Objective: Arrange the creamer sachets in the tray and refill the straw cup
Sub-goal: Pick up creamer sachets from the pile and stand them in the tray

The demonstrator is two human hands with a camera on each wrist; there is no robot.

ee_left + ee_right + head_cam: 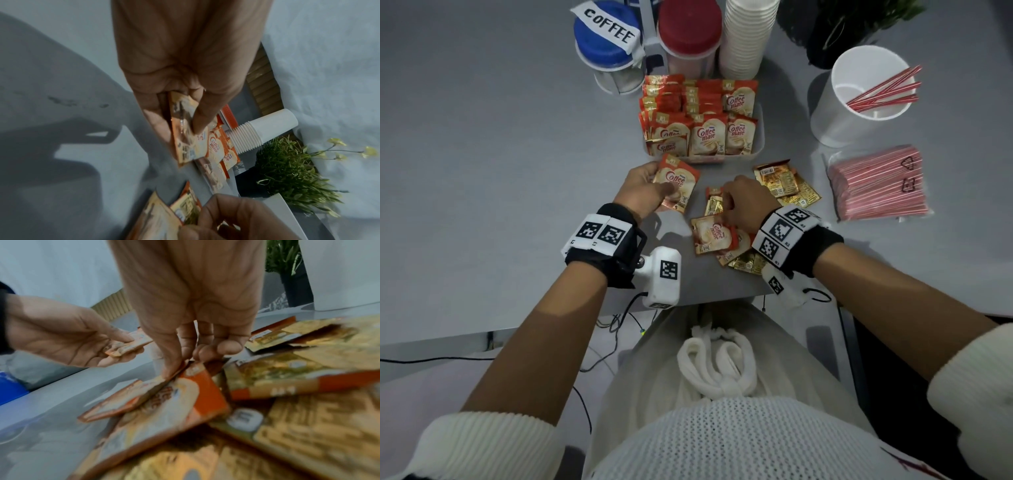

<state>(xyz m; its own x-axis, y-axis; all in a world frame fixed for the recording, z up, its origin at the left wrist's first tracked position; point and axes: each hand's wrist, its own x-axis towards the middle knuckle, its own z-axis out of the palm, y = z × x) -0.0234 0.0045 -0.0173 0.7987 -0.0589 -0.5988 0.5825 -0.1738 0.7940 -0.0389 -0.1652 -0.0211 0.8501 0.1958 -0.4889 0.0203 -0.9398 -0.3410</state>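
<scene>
Left hand (643,192) grips a sachet (677,182) bound for the tray (759,137) at 12 o'clock; right hand (748,202) pinches another (131,395) off the counter (482,171)

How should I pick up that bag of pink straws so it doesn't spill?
Probably take the bag of straws across its middle, coming down from above with fingers on both long sides. It lies flat on the table, long and floppy, so a middle grip likely keeps both ends from sagging. Which end is open cannot be told.
</scene>
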